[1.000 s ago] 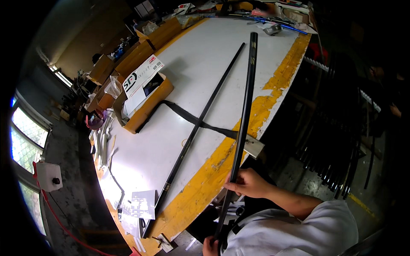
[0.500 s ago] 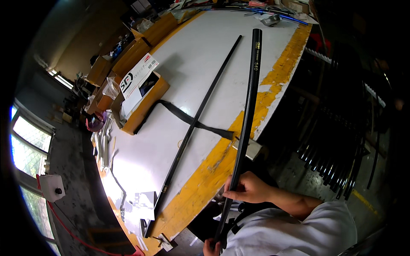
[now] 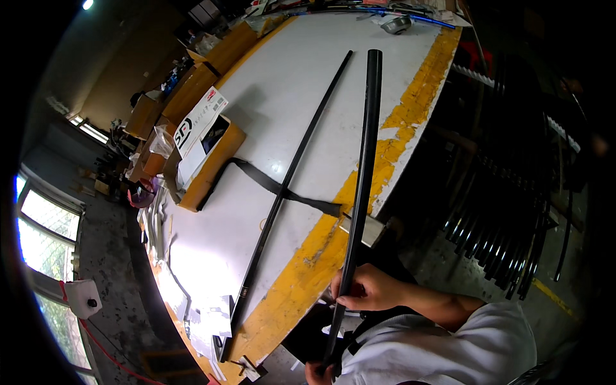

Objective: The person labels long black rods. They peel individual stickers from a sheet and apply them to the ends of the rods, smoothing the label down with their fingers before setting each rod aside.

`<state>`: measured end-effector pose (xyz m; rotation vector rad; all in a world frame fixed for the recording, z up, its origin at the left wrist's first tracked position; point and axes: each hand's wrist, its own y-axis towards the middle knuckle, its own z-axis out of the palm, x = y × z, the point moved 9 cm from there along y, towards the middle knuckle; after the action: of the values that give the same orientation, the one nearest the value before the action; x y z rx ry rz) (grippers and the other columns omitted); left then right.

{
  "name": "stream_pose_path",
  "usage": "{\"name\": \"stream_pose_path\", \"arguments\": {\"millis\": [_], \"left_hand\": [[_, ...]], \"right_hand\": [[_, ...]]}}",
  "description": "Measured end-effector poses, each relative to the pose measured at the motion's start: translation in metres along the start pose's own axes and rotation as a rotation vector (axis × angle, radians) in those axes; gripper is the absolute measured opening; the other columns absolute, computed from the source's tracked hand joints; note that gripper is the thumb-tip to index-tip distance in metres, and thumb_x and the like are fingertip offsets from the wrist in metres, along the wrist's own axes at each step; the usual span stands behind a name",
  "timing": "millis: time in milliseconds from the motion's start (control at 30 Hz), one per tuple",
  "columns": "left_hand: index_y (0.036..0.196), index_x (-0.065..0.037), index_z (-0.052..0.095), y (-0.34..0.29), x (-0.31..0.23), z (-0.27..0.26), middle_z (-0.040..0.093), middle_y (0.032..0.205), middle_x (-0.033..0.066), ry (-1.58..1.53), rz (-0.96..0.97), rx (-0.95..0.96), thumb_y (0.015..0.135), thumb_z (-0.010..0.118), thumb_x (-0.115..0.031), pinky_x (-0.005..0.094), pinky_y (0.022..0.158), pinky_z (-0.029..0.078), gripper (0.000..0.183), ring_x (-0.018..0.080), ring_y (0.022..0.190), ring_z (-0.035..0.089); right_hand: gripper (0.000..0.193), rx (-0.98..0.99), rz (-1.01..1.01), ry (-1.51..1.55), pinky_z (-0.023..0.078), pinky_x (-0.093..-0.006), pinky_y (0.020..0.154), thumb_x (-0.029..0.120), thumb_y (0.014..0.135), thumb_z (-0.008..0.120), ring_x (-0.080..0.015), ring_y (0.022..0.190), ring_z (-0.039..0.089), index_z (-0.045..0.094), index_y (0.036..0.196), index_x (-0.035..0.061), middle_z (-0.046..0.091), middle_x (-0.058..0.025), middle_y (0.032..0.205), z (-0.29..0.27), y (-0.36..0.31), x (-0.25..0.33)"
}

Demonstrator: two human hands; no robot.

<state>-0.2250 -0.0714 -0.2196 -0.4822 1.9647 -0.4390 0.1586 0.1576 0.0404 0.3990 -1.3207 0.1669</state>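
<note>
My right hand (image 3: 367, 289) is closed around a long black tube (image 3: 363, 160) about a third of the way up from its lower end. The tube slants up and away over the yellow edge (image 3: 391, 154) of the white table (image 3: 282, 109). My left hand (image 3: 316, 373) grips the tube's lower end at the bottom of the picture and is only partly visible. A thinner black rod (image 3: 289, 173) lies flat on the table to the left of the held tube. A black strap (image 3: 273, 187) runs under that rod.
An open cardboard box (image 3: 208, 163) with a white carton sits at the table's left side, with more boxes behind it. Tools and clutter line the far end (image 3: 398, 22). A rack of black tubes (image 3: 513, 218) stands on the right. Papers (image 3: 215, 317) lie at the near corner.
Both hands keep their grip on the tube. Its far tip has drifted slightly left, and my right hand sits a little lower and further left in the picture.
</note>
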Motion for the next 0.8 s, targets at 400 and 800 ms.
{"name": "stream_pose_path", "arguments": {"millis": [400,800], "left_hand": [[0.116,0.0,0.051,-0.009,-0.046,0.0,0.055,0.109,0.0193,0.184,0.123,-0.095,0.088,0.062,-0.02,0.043,0.083,0.048,0.035,0.036,0.098,0.055],[0.108,0.001,0.053,-0.043,-0.126,0.009,0.059,0.1,0.0241,0.446,0.401,-0.225,0.083,0.068,-0.016,0.0461,0.076,0.048,0.034,0.0439,0.09,0.058]], "right_hand": [[0.014,0.142,-0.019,0.05,0.039,-0.0214,0.054,0.006,0.081,0.062,-0.0058,0.06,0.049,0.06,0.094,0.0036,0.057,-0.0009,0.082,0.003,-0.001,-0.005],[0.016,0.148,-0.002,0.073,0.038,-0.023,0.054,0.01,0.082,0.065,-0.0063,0.06,0.048,0.061,0.096,0.0049,0.058,-0.0015,0.082,0.003,0.004,-0.01]]}}
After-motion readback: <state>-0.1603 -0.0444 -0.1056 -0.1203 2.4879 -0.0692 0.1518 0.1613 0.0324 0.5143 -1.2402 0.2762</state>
